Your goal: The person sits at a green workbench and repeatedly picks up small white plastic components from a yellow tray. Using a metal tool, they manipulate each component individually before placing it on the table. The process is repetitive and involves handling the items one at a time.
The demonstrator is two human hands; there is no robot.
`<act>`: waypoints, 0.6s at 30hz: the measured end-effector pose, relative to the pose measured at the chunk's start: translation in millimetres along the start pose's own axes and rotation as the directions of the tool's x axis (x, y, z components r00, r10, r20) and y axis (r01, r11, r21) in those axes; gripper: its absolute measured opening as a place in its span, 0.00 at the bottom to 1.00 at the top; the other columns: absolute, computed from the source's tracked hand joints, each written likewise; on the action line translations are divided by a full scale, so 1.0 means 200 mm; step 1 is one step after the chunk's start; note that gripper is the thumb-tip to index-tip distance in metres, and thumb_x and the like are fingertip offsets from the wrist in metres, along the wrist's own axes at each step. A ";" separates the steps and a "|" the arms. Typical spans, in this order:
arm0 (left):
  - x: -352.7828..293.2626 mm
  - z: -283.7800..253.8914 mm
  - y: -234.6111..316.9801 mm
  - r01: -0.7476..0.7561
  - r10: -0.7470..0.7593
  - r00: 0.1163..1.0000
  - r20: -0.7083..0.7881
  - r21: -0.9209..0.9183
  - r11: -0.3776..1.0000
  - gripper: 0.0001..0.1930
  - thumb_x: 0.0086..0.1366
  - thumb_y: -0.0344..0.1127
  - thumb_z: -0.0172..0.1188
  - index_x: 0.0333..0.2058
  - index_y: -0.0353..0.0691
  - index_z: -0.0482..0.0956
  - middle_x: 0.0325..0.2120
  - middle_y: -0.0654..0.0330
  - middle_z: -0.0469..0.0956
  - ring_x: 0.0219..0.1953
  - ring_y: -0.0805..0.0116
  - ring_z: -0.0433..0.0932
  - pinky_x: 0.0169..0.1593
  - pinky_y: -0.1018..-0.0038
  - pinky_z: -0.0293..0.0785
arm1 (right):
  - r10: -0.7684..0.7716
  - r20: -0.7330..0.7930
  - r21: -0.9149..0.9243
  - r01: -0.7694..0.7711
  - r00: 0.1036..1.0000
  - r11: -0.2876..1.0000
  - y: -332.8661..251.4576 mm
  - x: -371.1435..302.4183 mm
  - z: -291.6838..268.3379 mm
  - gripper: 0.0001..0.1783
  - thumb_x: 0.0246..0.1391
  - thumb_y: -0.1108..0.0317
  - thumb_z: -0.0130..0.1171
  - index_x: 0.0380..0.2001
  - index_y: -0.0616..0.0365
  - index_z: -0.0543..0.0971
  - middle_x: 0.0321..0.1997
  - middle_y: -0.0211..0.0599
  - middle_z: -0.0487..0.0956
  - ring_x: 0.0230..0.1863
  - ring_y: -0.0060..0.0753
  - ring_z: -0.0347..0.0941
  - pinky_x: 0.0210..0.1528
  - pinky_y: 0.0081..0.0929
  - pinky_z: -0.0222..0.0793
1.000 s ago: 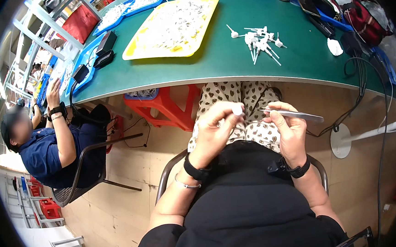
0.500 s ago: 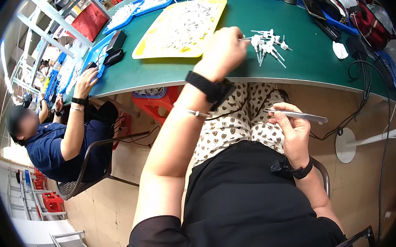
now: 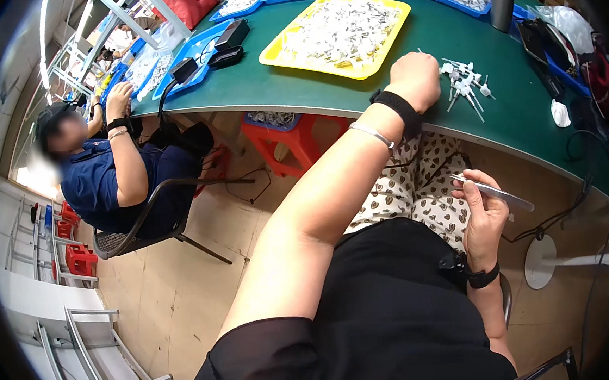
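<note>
Our green tabletop point(image 3: 276, 87) carries a yellow tray point(image 3: 314, 68). From that as clock centre, we see blue trays point(image 3: 448, 3) from ten to two, a gray bottle point(image 3: 503, 1) near three, loose white pieces point(image 3: 462, 86) at four, a white wad point(image 3: 560, 113) farther out that way and another blue tray point(image 3: 202, 73) at nine.

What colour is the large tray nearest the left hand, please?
The tray is yellow; head view.

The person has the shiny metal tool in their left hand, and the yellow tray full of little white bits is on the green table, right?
Not quite: the shiny metal tool is in the right hand, as the head view shows. The yellow tray full of little white bits is on the green table.
</note>
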State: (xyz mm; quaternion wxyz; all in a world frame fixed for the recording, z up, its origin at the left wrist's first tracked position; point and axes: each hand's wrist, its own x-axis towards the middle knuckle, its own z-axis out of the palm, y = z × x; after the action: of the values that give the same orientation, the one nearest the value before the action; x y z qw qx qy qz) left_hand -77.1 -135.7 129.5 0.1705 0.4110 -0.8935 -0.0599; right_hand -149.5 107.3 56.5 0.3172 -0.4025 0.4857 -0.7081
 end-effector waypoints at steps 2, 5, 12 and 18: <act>-0.02 -0.01 -0.07 0.007 -0.023 0.991 -0.133 -0.118 0.993 0.09 0.60 0.28 0.56 0.32 0.31 0.83 0.32 0.41 0.83 0.38 0.46 0.84 0.46 0.58 0.80 | -0.005 -0.002 0.018 0.005 1.000 1.000 0.00 0.00 0.00 0.11 0.66 0.71 0.60 0.48 0.66 0.80 0.44 0.39 0.82 0.42 0.26 0.81 0.45 0.26 0.81; -0.12 0.05 -0.21 -0.035 -0.150 0.951 -0.270 -0.576 0.817 0.09 0.66 0.32 0.57 0.34 0.30 0.78 0.22 0.55 0.80 0.23 0.68 0.80 0.31 0.71 0.77 | 0.008 0.013 0.054 -0.009 1.000 0.999 0.00 0.00 0.00 0.11 0.66 0.71 0.60 0.47 0.66 0.80 0.44 0.39 0.82 0.42 0.26 0.81 0.45 0.26 0.80; -0.86 0.04 0.04 0.174 -0.141 0.981 0.137 -0.938 0.301 0.10 0.72 0.33 0.60 0.47 0.36 0.82 0.27 0.69 0.78 0.23 0.83 0.73 0.28 0.83 0.71 | -0.018 0.064 0.178 0.006 0.998 0.984 0.00 0.00 0.02 0.10 0.65 0.75 0.60 0.48 0.67 0.79 0.45 0.36 0.80 0.46 0.27 0.79 0.51 0.28 0.79; -1.04 0.21 0.08 0.068 -0.077 0.996 0.044 -0.935 0.349 0.08 0.71 0.28 0.60 0.46 0.34 0.82 0.28 0.66 0.79 0.24 0.81 0.75 0.29 0.82 0.73 | 0.018 0.130 0.101 -0.031 0.991 0.994 0.00 -0.03 0.03 0.11 0.62 0.80 0.61 0.48 0.67 0.79 0.46 0.35 0.78 0.47 0.26 0.78 0.53 0.23 0.75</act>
State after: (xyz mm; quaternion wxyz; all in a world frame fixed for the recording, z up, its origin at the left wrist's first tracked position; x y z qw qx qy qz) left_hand 21.9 30.9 42.1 0.3748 0.2803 -0.6810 -0.5632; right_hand -141.0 109.4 57.3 0.3769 -0.4247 0.4321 -0.7006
